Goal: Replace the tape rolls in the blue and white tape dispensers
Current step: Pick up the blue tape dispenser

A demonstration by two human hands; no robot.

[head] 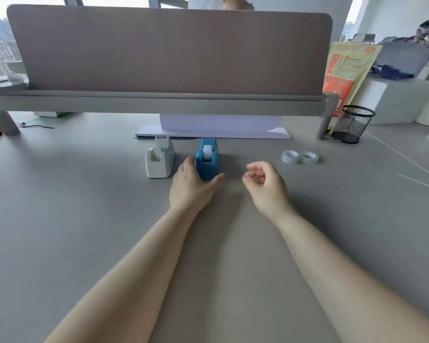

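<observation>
A blue tape dispenser [207, 158] stands mid-desk with a white roll core showing in its slot. My left hand [191, 184] cups its near end, fingers along its left side and thumb under its front. Just to the left stands a white tape dispenser [159, 160], untouched. My right hand [265, 183] hovers to the right of the blue dispenser, fingers loosely curled, holding nothing. Farther right lie two tape rolls: a white-striped stack [290, 156] and a clear roll [308, 157] touching it.
A grey divider panel [169, 50] on a raised shelf runs across the back. Under it lies a white flat base [213, 132]. A black mesh pen cup [354, 124] stands at the right, with an orange bag [344, 70] behind. A person sits far right.
</observation>
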